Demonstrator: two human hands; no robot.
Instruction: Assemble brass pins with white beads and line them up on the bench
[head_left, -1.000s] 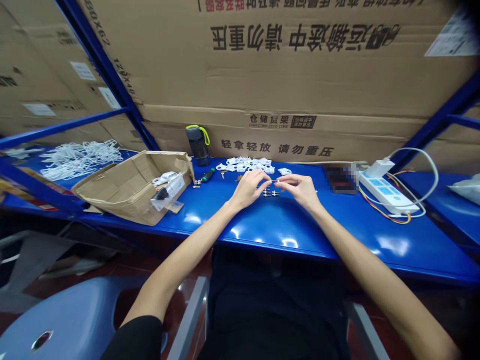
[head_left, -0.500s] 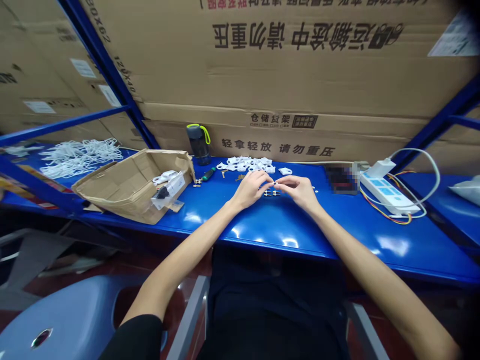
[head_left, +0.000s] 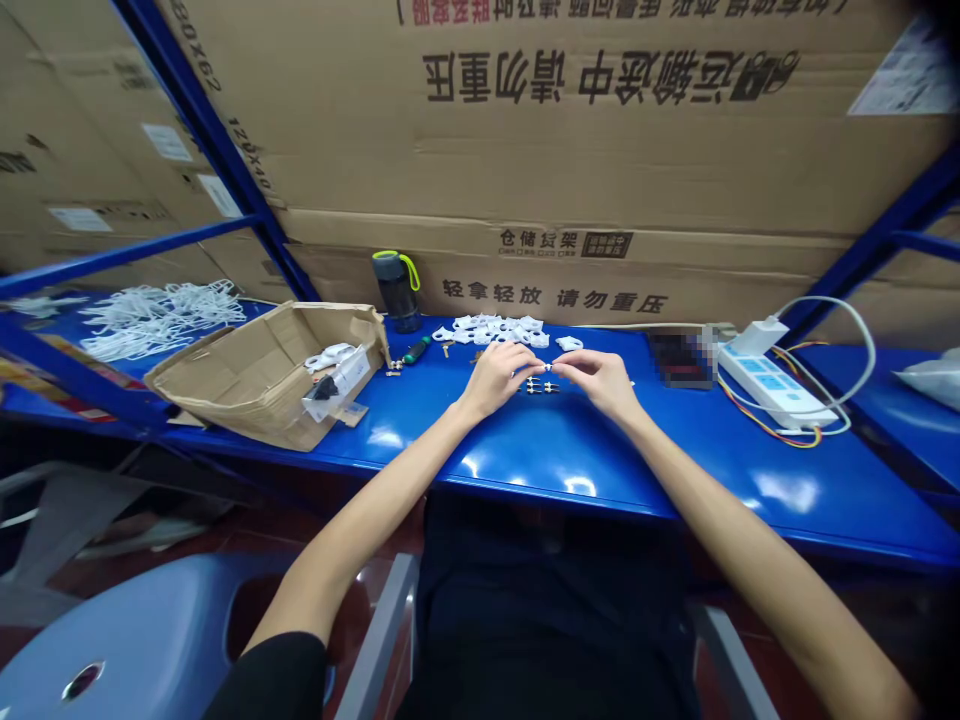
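My left hand [head_left: 501,379] and my right hand [head_left: 600,382] meet fingertip to fingertip above the blue table. Between them they pinch a small whitish part [head_left: 548,367], too small to name. Just below it, several small brass-coloured pieces with dark ends [head_left: 541,386] lie in short rows. Behind my hands is a spread of flat white plastic pieces [head_left: 491,328], with a single white plastic piece [head_left: 569,343] set apart to the right. A few brass pieces [head_left: 394,368] and a green-handled screwdriver [head_left: 417,350] lie farther left.
An open cardboard box [head_left: 225,385] stands at left with white parts and a plastic bag inside. Behind it are a dark bottle [head_left: 397,292] and a heap of white cords [head_left: 161,315]. To the right sit a blurred dark object [head_left: 679,360] and a power strip [head_left: 780,390] with looping cables.
The two hands stay together, with fingertips slightly shifted and the small part a little more visible between them. The view has moved slightly; objects on the table lie as before.
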